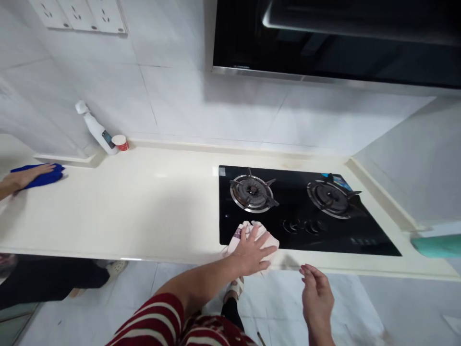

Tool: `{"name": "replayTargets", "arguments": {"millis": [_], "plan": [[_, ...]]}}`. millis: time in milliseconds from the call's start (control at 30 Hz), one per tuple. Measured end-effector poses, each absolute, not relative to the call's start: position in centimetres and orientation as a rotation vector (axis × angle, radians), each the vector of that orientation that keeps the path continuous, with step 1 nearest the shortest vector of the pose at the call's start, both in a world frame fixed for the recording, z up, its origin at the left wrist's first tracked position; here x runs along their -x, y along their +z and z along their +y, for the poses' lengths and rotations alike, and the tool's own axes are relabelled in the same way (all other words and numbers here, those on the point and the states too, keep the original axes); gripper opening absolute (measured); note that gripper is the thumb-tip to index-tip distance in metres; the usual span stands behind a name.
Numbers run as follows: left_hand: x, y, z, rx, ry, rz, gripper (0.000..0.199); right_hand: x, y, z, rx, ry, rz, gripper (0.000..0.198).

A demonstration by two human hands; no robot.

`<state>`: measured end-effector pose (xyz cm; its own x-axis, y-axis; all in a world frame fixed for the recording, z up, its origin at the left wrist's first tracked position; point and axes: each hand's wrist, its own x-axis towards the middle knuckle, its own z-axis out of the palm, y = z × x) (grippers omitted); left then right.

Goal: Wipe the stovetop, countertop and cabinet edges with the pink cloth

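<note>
My left hand (252, 252) lies spread on a pale pink cloth (270, 236), pressing it onto the front edge of the black gas hob (288, 192). The cloth is bunched under the palm and fingers, partly over the glass and partly over the counter rim. In front of the counter edge, my right hand (317, 298) is raised with thumb and fingertips drawn together in a pinch. Whether anything is between those fingertips is too small to make out. The left burner (252, 192) is just beyond the cloth, and the control knobs (302, 226) are to its right.
At far left, another person's hand (25, 177) rests on a blue cloth (46, 175). A white spray bottle (96, 129) and a red-and-white tub (120, 142) stand by the wall. A dark range hood (324, 48) overhangs the hob; a green object (437, 246) sits at right.
</note>
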<state>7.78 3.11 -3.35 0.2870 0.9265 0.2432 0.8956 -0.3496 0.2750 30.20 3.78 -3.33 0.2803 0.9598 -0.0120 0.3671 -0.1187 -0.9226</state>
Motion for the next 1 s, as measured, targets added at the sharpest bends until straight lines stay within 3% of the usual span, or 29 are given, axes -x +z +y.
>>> {"name": "replayTargets", "arguments": {"millis": [233,467,600,767,867,1000], "plan": [[-1.2,-3.9,-3.9,-2.227,0.571,2.040,0.060,-30.1,-2.9,4.1,1.724,0.827,-1.273,0.041],[13.9,-3.3,-12.4,-1.269,0.345,2.872,0.069,-24.6,-5.1,8.9,1.501,0.521,-1.865,0.042],[22.0,-1.5,-19.0,-0.714,0.210,3.099,0.076,-21.6,-7.8,9.4,1.518,0.196,-1.996,0.045],[25.2,-1.5,-22.9,-0.143,0.353,3.235,0.086,-20.9,-9.2,8.6,1.506,0.065,-2.076,0.047],[22.7,-2.8,-20.8,-0.274,0.382,3.261,0.079,-21.2,-9.4,8.7,1.525,0.026,-2.076,0.047],[16.4,-4.3,-15.3,-0.887,0.352,3.112,0.075,-21.3,-9.7,8.9,1.558,-0.030,-2.084,0.046]]}}
